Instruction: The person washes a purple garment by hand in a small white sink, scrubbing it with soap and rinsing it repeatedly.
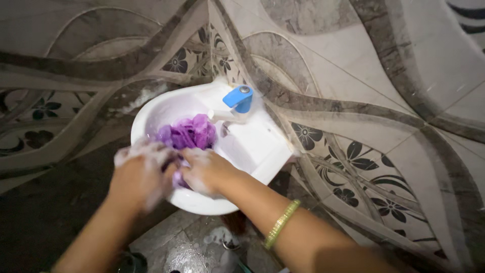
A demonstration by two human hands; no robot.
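Both hands worked over a small white wash basin (262, 151) set against a patterned tile wall (353, 76). The left hand (139, 174) was blurred and coated in white suds; its fingers looked curled inward toward the purple cloth (188, 134), but whether they were clamped on it I could not tell. The right hand (207, 171), also soapy, had its fingers (186, 169) drawn together and bent around the lower edge of the cloth, gripping a fold of it just where the two hands met. The rest of the cloth bunched up just beyond the fingertips, lying inside the basin bowl. Farther past the fingers, behind the cloth, stood a tap with a blue handle (239, 97). A green beaded bangle (282, 223) sat on the right forearm, well back from the fingers. Wet floor tiles (192, 247) showed below the wrists.
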